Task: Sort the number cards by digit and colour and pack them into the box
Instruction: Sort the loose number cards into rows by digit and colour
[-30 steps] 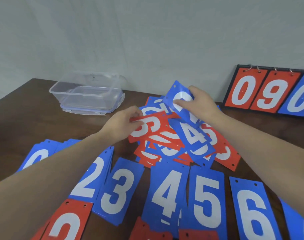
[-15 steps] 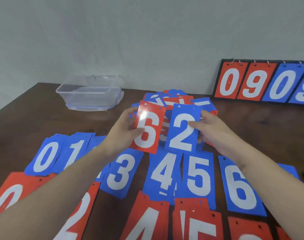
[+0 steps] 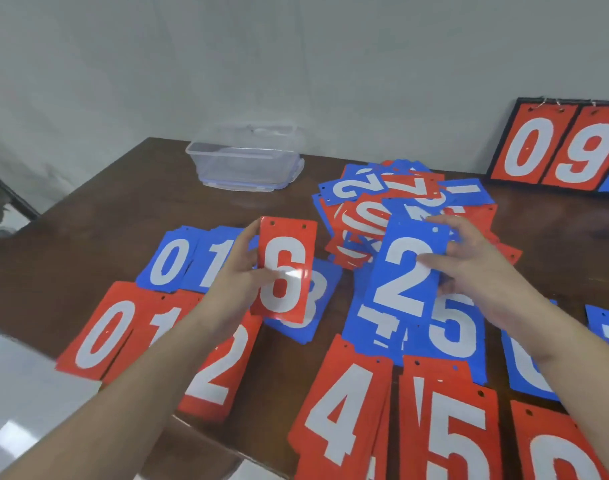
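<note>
1. Left hand (image 3: 242, 271): closed on a red 6 (image 3: 285, 270); thumb across the face, fingers behind the left edge; card held upright, long axis running away from the person, above the blue 3 (image 3: 318, 299)
2. Right hand (image 3: 469, 268): closed on a blue 2 (image 3: 408, 271); fingers over the right edge, thumb on the face; card held upright above the blue 4 (image 3: 379, 327) and blue 5 (image 3: 452, 327)
3. Deciding relation: the red 6 stack (image 3: 559, 448) is seen at the near right edge, across from the left hand and nearer the right arm. The blue 2 stack is judged to lie under the left hand, between blue 1 (image 3: 214, 261) and blue 3; it cannot be seen. Each card is therefore held on the side away from its stack
4. Box (image 3: 247, 161): clear, open, at the far left of the table (image 3: 88, 216), well apart from both hands; no cards seen inside
5. Unsorted heap (image 3: 393, 202): just beyond the hands
6. Change from half a second ago: both cards have been drawn apart and nearer the person; the view has swung left, so less of the scoreboard (image 3: 556, 147) is shown
</note>
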Demonstrator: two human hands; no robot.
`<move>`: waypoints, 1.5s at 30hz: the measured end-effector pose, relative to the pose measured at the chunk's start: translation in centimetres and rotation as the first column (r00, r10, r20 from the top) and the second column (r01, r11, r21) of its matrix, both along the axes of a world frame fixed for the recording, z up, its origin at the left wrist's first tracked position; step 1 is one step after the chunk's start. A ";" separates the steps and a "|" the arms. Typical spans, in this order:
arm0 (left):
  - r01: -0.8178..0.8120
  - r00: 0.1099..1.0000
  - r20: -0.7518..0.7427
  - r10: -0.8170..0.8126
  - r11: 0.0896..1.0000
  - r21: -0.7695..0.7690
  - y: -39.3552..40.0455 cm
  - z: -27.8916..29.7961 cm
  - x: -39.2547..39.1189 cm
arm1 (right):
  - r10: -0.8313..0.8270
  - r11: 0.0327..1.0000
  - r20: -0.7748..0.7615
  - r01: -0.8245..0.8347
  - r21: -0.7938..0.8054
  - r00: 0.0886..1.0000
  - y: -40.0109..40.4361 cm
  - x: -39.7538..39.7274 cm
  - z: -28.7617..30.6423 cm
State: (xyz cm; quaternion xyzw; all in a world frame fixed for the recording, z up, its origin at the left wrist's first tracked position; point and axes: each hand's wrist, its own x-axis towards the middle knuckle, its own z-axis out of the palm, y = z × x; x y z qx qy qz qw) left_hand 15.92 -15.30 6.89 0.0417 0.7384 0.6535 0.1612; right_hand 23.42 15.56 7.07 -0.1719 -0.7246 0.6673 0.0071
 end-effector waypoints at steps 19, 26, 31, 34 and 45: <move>-0.272 0.962 0.015 0.271 0.962 0.034 -13.5 -0.8 2.3 | 0.199 0.974 0.061 -0.205 0.101 0.978 -14.2 -7.7 -0.5; -0.268 0.963 -0.011 0.269 0.962 0.046 -16.6 -0.2 1.3 | 0.230 0.947 0.113 -0.249 0.203 0.967 -17.3 -12.8 -0.5; -0.246 0.969 0.010 0.246 0.966 0.076 -17.7 -0.2 0.1 | 0.220 0.804 0.116 -0.247 0.540 0.969 -18.8 -15.0 -2.0; -0.193 0.981 0.028 0.191 0.977 0.087 -17.9 -0.5 -0.7 | 0.165 0.575 0.166 -0.232 0.785 0.972 -18.9 -15.3 -2.7; -0.017 0.998 0.056 0.011 0.994 0.104 -13.3 -1.1 -3.7 | 0.023 0.714 -0.054 0.022 0.700 0.998 -12.5 -8.3 -1.6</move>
